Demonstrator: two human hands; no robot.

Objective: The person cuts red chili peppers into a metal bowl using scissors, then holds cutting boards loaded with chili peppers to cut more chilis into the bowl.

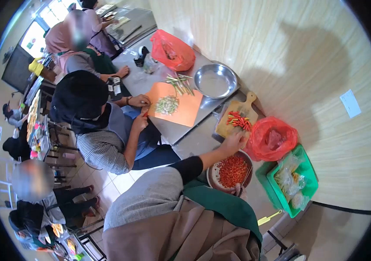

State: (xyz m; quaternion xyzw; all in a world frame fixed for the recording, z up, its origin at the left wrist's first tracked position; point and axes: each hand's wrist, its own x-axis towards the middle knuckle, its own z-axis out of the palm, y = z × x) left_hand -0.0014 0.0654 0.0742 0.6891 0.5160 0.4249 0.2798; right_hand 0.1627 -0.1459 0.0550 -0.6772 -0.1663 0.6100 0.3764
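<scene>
My left hand (235, 142) reaches to the near edge of a wooden cutting board (223, 125), just below a pile of whole red chilies (239, 121). Its fingers are curled together; whatever they may hold is hidden. Below it stands a round bowl (212, 177) full of chopped red chili (232, 172). At the bowl's lower right rim, my right hand (239, 190) is closed around a slim metal tool that looks like scissors (248, 175), its blades lying over the chopped chili. Part of that hand is hidden by my clothing.
A red plastic bag (272, 138) and a green basket (308, 174) with bagged food stand on the right. A metal basin (215, 81) is farther back. At left, a co-worker (107, 130) cuts on an orange board (190, 111). Another red bag (172, 50) lies behind.
</scene>
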